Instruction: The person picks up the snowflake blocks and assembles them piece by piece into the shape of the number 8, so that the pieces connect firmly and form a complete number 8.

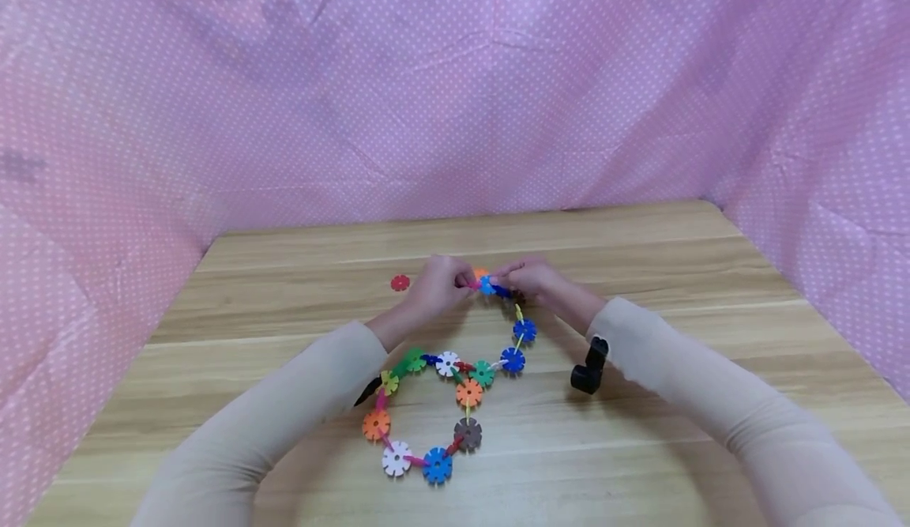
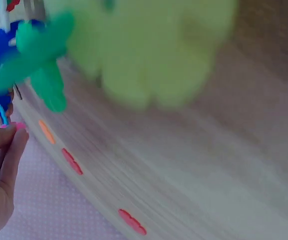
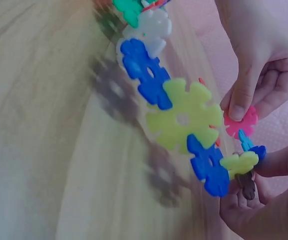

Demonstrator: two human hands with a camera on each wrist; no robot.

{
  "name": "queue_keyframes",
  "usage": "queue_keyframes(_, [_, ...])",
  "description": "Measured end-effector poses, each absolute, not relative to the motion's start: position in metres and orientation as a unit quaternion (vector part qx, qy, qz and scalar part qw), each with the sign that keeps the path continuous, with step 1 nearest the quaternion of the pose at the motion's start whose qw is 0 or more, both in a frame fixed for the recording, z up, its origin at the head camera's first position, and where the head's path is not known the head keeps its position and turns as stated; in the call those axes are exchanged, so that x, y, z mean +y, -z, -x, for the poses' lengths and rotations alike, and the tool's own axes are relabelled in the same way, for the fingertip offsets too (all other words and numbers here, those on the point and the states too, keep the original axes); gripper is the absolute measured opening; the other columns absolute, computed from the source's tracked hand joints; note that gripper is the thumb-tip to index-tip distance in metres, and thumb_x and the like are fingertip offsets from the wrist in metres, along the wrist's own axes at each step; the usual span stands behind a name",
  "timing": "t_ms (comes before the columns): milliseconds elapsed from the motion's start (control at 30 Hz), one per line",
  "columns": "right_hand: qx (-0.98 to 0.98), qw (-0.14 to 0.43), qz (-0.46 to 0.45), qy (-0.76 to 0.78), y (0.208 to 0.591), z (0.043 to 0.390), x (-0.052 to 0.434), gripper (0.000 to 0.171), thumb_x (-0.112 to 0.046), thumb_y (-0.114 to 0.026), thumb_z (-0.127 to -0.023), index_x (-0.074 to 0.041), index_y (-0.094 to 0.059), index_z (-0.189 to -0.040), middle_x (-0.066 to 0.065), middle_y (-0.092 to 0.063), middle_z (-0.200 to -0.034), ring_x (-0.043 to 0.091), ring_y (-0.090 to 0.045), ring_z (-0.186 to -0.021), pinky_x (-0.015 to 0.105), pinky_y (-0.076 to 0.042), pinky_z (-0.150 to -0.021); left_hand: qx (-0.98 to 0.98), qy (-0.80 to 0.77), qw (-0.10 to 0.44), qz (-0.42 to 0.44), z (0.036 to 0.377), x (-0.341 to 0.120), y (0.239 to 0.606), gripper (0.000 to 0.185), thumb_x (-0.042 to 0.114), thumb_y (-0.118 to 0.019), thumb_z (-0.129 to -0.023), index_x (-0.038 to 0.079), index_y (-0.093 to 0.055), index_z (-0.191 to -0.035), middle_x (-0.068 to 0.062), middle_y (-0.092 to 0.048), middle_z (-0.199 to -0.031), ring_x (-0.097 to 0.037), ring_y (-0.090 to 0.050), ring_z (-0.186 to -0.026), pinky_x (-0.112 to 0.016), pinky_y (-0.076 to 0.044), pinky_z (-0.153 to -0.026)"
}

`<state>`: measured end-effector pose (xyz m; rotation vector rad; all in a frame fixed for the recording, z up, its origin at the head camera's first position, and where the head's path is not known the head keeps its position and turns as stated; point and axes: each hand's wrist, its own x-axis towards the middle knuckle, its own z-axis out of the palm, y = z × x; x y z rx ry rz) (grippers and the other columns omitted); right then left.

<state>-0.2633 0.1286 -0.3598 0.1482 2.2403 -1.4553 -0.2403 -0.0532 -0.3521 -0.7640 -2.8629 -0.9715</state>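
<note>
Nearest you, your sleeved forearms frame the snowflake-disc chain (image 1: 455, 400) lying on the table (image 1: 675, 274): a closed loop of discs with a branch rising to your hands. Your left hand (image 1: 434, 290) pinches a pink disc (image 3: 241, 122), and your right hand (image 1: 533, 278) grips the chain's far end, so the joining looks well along. One loose red disc (image 1: 400, 282) lies apart, unattached. No brand, label or writing can be read anywhere.

motion blurs the green disc (image 2: 148, 50) in the left wrist view.
</note>
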Motion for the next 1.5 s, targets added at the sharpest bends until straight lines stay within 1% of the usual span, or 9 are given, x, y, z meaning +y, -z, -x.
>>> queue_keyframes(200, [0.804, 0.231, -0.062, 0.544, 0.365, 0.26, 0.129, 0.031, -0.01, -0.066, -0.09, 0.004, -0.064, -0.118, -0.008, -0.06, -0.079, 0.004, -0.04, -0.058, 0.014, -0.033, -0.052, -0.92, 0.302, -0.009, 0.249, 0.241, -0.052, 0.354, 0.017, -0.01, -0.065, -0.08, 0.004, -0.074, -0.082, -0.008, -0.074, -0.083, -0.014, -0.066, -0.073, -0.018, -0.057, -0.066])
queue_keyframes(400, [0.791, 0.259, -0.054, 0.551, 0.367, 0.263, 0.133, 0.034, -0.01, -0.062, -0.093, 0.004, -0.061, -0.124, -0.009, -0.062, -0.076, 0.005, -0.048, -0.066, 0.015, -0.039, -0.06, -0.921, 0.294, -0.036, 0.253, 0.244, -0.052, 0.347, 0.013, -0.006, -0.067, -0.081, 0.005, -0.073, -0.083, -0.007, -0.074, -0.085, -0.016, -0.068, -0.078, -0.021, -0.059, -0.071])
queue_keyframes(567, [0.789, 0.286, -0.051, 0.541, 0.365, 0.267, 0.133, 0.037, -0.014, -0.06, -0.094, 0.0, -0.058, -0.129, 0.009, -0.068, -0.116, 0.015, -0.06, -0.098, 0.027, -0.052, -0.094, -0.926, 0.277, -0.085, 0.243, 0.252, -0.064, 0.335, 0.021, 0.009, -0.076, -0.081, 0.003, -0.072, -0.1, -0.011, -0.073, -0.101, -0.021, -0.069, -0.093, -0.029, -0.058, -0.085])
queue_keyframes(667, [0.786, 0.304, -0.045, 0.537, 0.363, 0.267, 0.134, 0.04, -0.015, -0.057, -0.096, -0.001, -0.054, -0.133, 0.016, -0.053, -0.141, 0.026, -0.053, -0.125, 0.039, -0.04, -0.114, -0.941, 0.25, -0.105, 0.204, 0.262, -0.08, 0.325, 0.028, 0.012, -0.074, -0.083, 0.001, -0.069, -0.108, -0.014, -0.07, -0.111, -0.026, -0.067, -0.104, -0.035, -0.056, -0.092])
queue_keyframes(733, [0.784, 0.311, -0.042, 0.536, 0.363, 0.267, 0.135, 0.041, -0.015, -0.056, -0.097, -0.001, -0.052, -0.135, 0.016, -0.049, -0.145, 0.029, -0.047, -0.133, 0.042, -0.033, -0.118, -0.955, 0.215, -0.118, 0.168, 0.269, -0.093, 0.32, 0.029, 0.011, -0.071, -0.085, 0.0, -0.067, -0.112, -0.016, -0.068, -0.117, -0.029, -0.064, -0.11, -0.039, -0.054, -0.096])
queue_keyframes(833, [0.783, 0.313, -0.039, 0.536, 0.363, 0.267, 0.136, 0.041, -0.014, -0.055, -0.098, -0.001, -0.051, -0.136, 0.016, -0.048, -0.145, 0.025, -0.051, -0.125, 0.041, -0.034, -0.118, -0.971, 0.151, -0.132, 0.128, 0.276, -0.11, 0.319, 0.029, 0.009, -0.069, -0.086, -0.002, -0.066, -0.112, -0.018, -0.065, -0.121, -0.032, -0.06, -0.117, -0.043, -0.051, -0.101])
queue_keyframes(1033, [0.785, 0.311, -0.043, 0.534, 0.364, 0.266, 0.135, 0.039, -0.015, -0.055, -0.097, -0.003, -0.053, -0.135, 0.016, -0.052, -0.142, 0.015, -0.054, -0.105, 0.039, -0.037, -0.116, -0.978, 0.096, -0.118, 0.141, 0.284, -0.129, 0.336, 0.009, 0.007, -0.076, -0.079, 0.002, -0.075, -0.087, -0.013, -0.074, -0.092, -0.024, -0.065, -0.093, -0.039, -0.054, -0.093])
queue_keyframes(1367, [0.786, 0.311, -0.034, 0.533, 0.365, 0.268, 0.137, 0.042, -0.015, -0.055, -0.097, 0.0, -0.05, -0.136, 0.018, -0.046, -0.147, 0.032, -0.042, -0.136, 0.042, -0.033, -0.119, -0.981, 0.076, -0.091, 0.151, 0.286, -0.13, 0.343, 0.008, -0.002, -0.073, -0.079, 0.004, -0.074, -0.084, -0.012, -0.071, -0.092, -0.026, -0.061, -0.093, -0.036, -0.054, -0.088])
queue_keyframes(1500, [0.784, 0.32, -0.028, 0.532, 0.366, 0.271, 0.137, 0.043, -0.015, -0.055, -0.097, 0.001, -0.049, -0.137, 0.012, -0.06, -0.128, 0.022, -0.054, -0.116, 0.033, -0.043, -0.11, -0.98, 0.082, -0.103, 0.146, 0.286, -0.131, 0.34, 0.007, 0.001, -0.074, -0.079, 0.004, -0.074, -0.085, -0.011, -0.071, -0.094, -0.025, -0.06, -0.095, -0.036, -0.053, -0.091])
